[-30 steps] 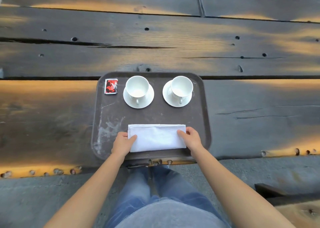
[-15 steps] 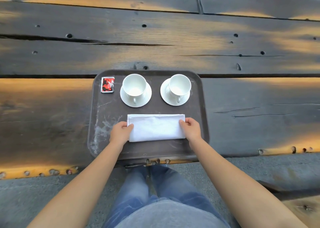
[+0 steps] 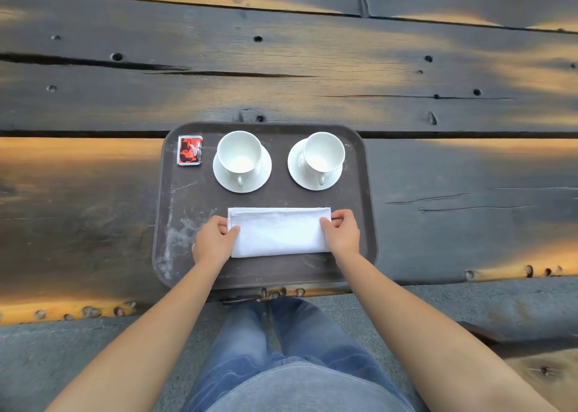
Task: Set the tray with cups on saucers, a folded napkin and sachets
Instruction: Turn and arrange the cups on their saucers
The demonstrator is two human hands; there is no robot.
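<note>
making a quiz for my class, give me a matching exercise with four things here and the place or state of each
Things
1 sachet
2 napkin
3 right cup
4 tray

Places or states
A on a saucer
B pinched at its ends by the left hand and right hand
C far left corner of the tray
D on the wooden table

Pairs: 1-C, 2-B, 3-A, 4-D

A bare strip of tray (image 3: 275,197) runs between the napkin (image 3: 278,233) and the far row, where sachet (image 3: 189,150), left cup (image 3: 239,152) and right cup (image 3: 323,152) stand; a gap separates the cups.
</note>
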